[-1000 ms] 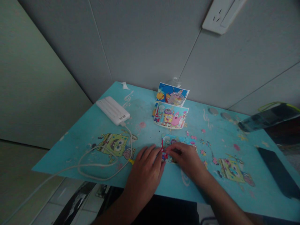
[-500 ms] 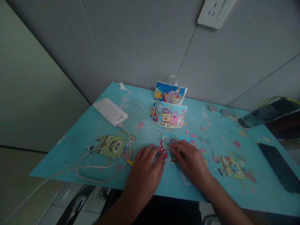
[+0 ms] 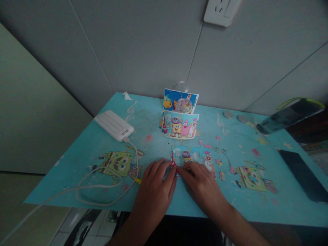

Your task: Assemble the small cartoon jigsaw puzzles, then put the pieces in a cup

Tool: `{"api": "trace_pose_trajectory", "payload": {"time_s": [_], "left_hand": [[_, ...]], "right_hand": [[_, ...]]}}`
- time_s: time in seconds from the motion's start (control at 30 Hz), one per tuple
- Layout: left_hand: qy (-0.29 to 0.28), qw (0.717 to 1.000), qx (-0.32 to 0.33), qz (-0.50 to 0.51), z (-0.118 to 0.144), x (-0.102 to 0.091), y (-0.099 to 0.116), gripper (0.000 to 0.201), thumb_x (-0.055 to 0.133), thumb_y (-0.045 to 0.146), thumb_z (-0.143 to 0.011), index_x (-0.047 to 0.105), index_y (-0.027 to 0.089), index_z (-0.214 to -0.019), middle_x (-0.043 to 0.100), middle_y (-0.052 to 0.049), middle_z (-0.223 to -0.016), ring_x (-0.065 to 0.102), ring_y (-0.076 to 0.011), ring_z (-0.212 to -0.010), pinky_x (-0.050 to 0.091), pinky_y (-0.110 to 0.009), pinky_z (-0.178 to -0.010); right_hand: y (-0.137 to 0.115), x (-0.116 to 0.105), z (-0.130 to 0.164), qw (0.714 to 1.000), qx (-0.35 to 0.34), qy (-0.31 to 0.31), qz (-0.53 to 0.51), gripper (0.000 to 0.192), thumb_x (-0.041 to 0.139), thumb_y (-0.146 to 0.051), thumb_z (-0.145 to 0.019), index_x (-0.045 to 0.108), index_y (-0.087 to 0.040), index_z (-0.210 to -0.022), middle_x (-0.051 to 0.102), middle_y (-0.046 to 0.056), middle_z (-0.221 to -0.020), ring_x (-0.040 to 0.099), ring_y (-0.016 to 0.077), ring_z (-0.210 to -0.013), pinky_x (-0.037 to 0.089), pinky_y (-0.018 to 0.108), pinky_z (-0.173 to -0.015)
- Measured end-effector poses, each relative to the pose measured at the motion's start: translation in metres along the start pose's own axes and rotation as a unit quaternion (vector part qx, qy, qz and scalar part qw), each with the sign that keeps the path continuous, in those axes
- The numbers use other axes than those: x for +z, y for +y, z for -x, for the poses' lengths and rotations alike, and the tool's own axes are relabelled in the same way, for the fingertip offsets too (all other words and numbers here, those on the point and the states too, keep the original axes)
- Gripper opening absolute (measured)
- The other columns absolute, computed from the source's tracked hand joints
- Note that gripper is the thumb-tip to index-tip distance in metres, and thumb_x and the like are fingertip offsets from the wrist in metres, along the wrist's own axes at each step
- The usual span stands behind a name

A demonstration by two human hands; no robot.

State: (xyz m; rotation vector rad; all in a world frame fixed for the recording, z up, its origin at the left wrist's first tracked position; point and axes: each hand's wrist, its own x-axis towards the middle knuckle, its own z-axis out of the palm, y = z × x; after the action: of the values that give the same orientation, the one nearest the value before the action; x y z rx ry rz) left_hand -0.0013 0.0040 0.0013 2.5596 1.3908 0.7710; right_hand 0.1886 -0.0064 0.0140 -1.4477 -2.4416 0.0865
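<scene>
A small jigsaw puzzle [image 3: 193,152] with cartoon figures lies flat on the table, its lower part hidden by my hands. Beside its left edge rests my left hand [image 3: 156,182], fingers stretched out and thumb touching the red lower-left corner. My right hand [image 3: 202,179] lies over the lower middle of the puzzle, its thumb reaching to the same corner, nearly meeting the left thumb. The thumb and forefinger of that hand are apart; I make out nothing between them. Behind the puzzle a picture card [image 3: 180,125] with the same figures leans upright.
Loose puzzle pieces [image 3: 218,162] are scattered right of the puzzle. A clear cup [image 3: 183,105] stands by the cards. On the left lies a white power bank [image 3: 114,125] with a looping cable [image 3: 107,204]. At right are a dark phone [image 3: 303,176], a bottle [image 3: 289,116] and two round discs [image 3: 228,115].
My right hand has gone from a pinch above the puzzle to lying lower on it, thumb moved left to the corner. My left hand stays by the left edge. The view has shifted slightly.
</scene>
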Motion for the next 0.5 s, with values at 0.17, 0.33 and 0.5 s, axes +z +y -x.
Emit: {"api": "trace_pose_trajectory", "payload": {"time_s": [0.17, 0.33, 0.5], "left_hand": [[0.003, 1.000, 0.011, -0.006, 0.000, 0.000, -0.001, 0.028, 0.056, 0.019, -0.096, 0.066, 0.019, -0.122, 0.065, -0.011, -0.126, 0.057, -0.0306, -0.120, 0.050, -0.053, -0.100], [-0.003, 1.000, 0.017, -0.014, 0.002, 0.002, -0.005, 0.029, 0.057, 0.020, -0.095, 0.065, 0.021, -0.124, 0.064, -0.010, -0.126, 0.057, -0.0312, -0.120, 0.049, -0.054, -0.101], [0.003, 0.999, 0.036, -0.013, 0.003, 0.002, -0.008, 0.029, 0.057, 0.022, -0.096, 0.063, 0.021, -0.124, 0.064, -0.010, -0.126, 0.057, -0.0295, -0.120, 0.049, -0.051, -0.100]], "right_hand": [[-0.003, 0.004, 0.005, 0.999, -0.003, 0.031, 0.005, 0.026, 0.060, -0.014, -0.095, 0.067, -0.018, -0.120, 0.065, 0.010, -0.101, 0.059, 0.0244, -0.089, 0.052, 0.039, -0.078], [-0.008, -0.002, 0.023, 0.996, -0.038, 0.078, -0.036, 0.028, 0.052, -0.014, -0.098, 0.066, -0.018, -0.122, 0.067, 0.010, -0.104, 0.059, 0.0229, -0.091, 0.050, 0.039, -0.082], [0.004, -0.019, 0.055, 0.995, -0.045, 0.081, -0.043, 0.027, 0.053, -0.009, -0.095, 0.067, -0.014, -0.118, 0.068, 0.009, -0.099, 0.058, 0.0203, -0.083, 0.049, 0.036, -0.074]]}}
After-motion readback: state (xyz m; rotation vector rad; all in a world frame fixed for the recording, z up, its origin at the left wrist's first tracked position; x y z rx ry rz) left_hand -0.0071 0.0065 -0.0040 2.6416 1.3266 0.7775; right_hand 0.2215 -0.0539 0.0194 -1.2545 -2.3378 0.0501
